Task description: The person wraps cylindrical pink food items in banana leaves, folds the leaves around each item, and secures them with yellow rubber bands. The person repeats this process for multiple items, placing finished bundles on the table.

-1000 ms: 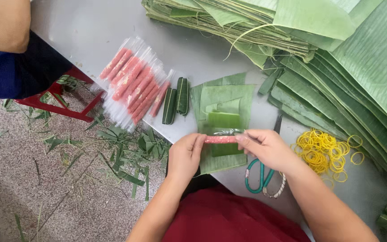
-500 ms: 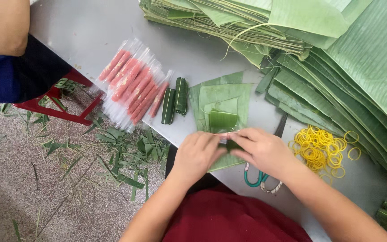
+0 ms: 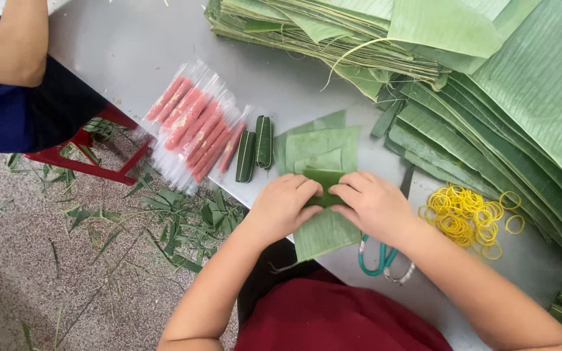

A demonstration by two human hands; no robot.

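My left hand (image 3: 283,206) and my right hand (image 3: 372,204) press together on a dark green leaf roll (image 3: 324,188) at the near table edge. The roll lies on a lighter banana leaf piece (image 3: 323,235) that hangs over the edge. The pink sausage stick is hidden inside the roll. A small stack of cut leaf squares (image 3: 322,146) lies just beyond my fingers. Two finished green wrapped rolls (image 3: 255,148) sit left of it, beside a row of pink sausages in clear plastic (image 3: 196,130).
Yellow rubber bands (image 3: 467,216) lie in a heap right of my right hand. Teal-handled scissors (image 3: 375,257) sit under my right wrist. Large banana leaves (image 3: 482,97) fill the far and right table. Another person's arm (image 3: 9,49) is at top left above a red stool (image 3: 86,159).
The pink sausage stick that my hands held over the leaf a second ago is now covered. My fingers have rolled the dark green leaf around it and closed in.
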